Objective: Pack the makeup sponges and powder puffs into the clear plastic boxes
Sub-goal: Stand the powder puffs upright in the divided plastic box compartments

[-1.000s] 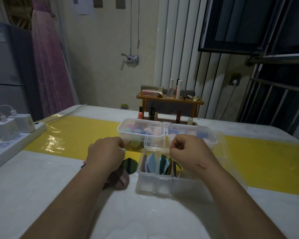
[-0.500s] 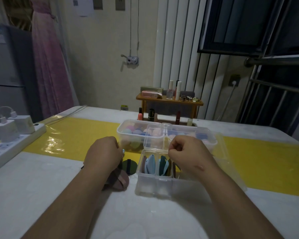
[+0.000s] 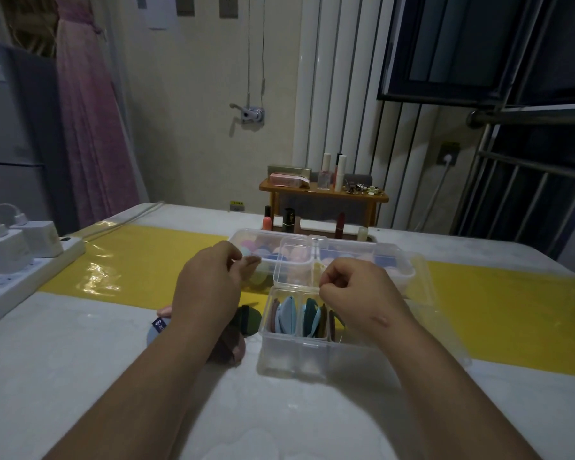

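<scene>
**A:** What is hiding from you?

**B:** My left forearm is covering most of the loose puffs (image 3: 246,322) on the table (image 3: 80,360). Only a dark green one, a brownish one, a blue edge with a label and a bit of pink are peeking out. The room is dim, and the power strip (image 3: 24,280) is running off the left edge.

**A:** What are the boxes holding?

**B:** The near box (image 3: 292,356) is standing open just in front of me, with its lid (image 3: 294,263) tilting up at the back. Puffs (image 3: 286,317) are standing on edge in its rear compartments: mauve and pale blue in one, teal and pale blue in the next. My right hand (image 3: 356,293) is blocking the darker ones further right. I am not making out what the front compartments hold through the cloudy plastic. The far box (image 3: 246,234) is sitting right behind, on the yellow strip (image 3: 130,260). Sponges (image 3: 269,250) in pink and blue are lying inside it, and I am seeing many of them only through the lid.

**A:** And your hands?

**B:** My left hand (image 3: 210,287) is hovering at the far box's near-left corner, fingers loosely curled and thumb pointing toward the box. I cannot tell whether it is pinching anything. My right hand is hovering over the near box's back edge. Its fingers are curling in tight, thumb against forefinger, right at the lid's lower edge. I cannot tell whether they are gripping the lid, something thin, or nothing.
</scene>
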